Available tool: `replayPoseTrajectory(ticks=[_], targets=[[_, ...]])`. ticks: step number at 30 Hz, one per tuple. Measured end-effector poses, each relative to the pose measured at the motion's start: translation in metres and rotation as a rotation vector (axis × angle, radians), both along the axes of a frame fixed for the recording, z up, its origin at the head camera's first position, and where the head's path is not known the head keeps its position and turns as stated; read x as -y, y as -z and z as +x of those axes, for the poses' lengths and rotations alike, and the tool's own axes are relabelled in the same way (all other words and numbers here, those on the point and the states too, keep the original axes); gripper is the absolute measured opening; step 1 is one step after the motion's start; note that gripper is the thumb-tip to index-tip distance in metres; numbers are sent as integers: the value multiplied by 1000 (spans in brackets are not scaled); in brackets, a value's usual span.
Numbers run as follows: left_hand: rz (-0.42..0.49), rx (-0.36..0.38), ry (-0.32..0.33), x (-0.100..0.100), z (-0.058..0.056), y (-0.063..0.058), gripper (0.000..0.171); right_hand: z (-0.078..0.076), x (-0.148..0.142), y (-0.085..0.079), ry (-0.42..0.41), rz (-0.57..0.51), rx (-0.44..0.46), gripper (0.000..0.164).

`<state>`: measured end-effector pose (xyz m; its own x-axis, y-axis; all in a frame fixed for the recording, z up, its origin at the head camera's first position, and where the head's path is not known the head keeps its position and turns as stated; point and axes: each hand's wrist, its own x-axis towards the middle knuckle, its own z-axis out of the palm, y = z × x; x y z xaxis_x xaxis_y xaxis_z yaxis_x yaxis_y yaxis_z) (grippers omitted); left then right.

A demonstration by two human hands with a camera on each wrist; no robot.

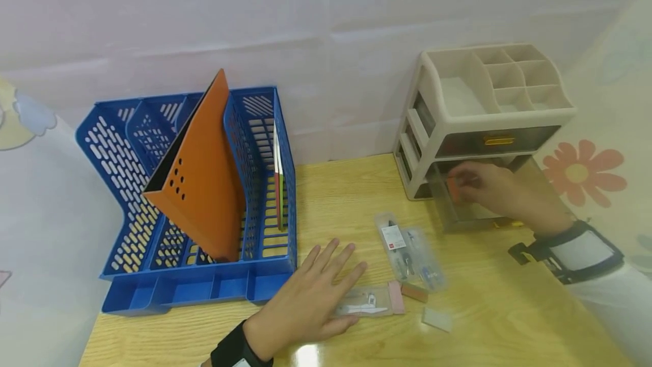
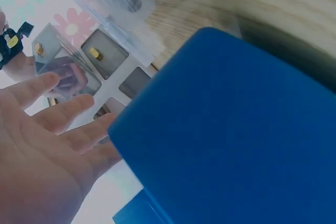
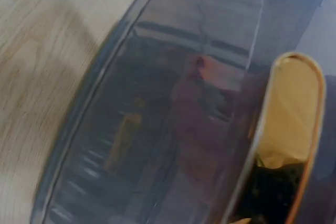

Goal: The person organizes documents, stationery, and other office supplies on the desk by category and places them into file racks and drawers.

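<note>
I see the right hand [image 1: 486, 188] pinching an orange piece [image 1: 453, 190] inside the pulled-out drawer [image 1: 460, 223] of the cabinet [image 1: 442, 129]. The left hand [image 1: 311, 296], gripping nothing, spreads its fingers by a clear packet [image 1: 374, 302]. Two clear cases [image 1: 427, 259] lie near the drawer, and leftward a blue rack [image 1: 204, 272] holds an orange folder [image 1: 211, 177]

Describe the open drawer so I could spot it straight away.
On the right of the wooden table stands a cream, compartment-topped organiser. Just beneath its uppermost drawer is a see-through drawer with right-hand fingers inside. Unlike the closed one above, it is pulled out.
</note>
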<state>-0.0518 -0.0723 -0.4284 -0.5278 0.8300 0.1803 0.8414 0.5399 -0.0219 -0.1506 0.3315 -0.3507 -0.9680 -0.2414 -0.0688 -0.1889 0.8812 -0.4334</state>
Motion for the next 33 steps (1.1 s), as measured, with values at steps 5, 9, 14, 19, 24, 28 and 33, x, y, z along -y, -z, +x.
replayPoseTrajectory(ticks=[5, 9, 14, 19, 24, 28, 33], targets=[[33, 30, -16, 3, 0, 1, 79, -4, 3, 1, -15, 60, 26, 37], [36, 18, -22, 5, 0, 1, 80, -5, 5, 1, -14, 100, 31, 41], [37, 17, -31, 6, 0, 1, 80, -1, 9, 0, -52, 160, -63, 37], [51, 10, -43, 9, 0, -2, 79, 16, 14, -13, -95, 247, -174, 28], [76, -8, -40, 10, -1, -5, 77, 40, 21, -30, -83, 261, -318, 31], [98, -22, -35, 10, -2, -7, 76, 51, 27, -34, -172, 190, -583, 27], [112, -41, -31, 9, -3, -9, 76, 57, 39, -33, -284, 109, -849, 34]])
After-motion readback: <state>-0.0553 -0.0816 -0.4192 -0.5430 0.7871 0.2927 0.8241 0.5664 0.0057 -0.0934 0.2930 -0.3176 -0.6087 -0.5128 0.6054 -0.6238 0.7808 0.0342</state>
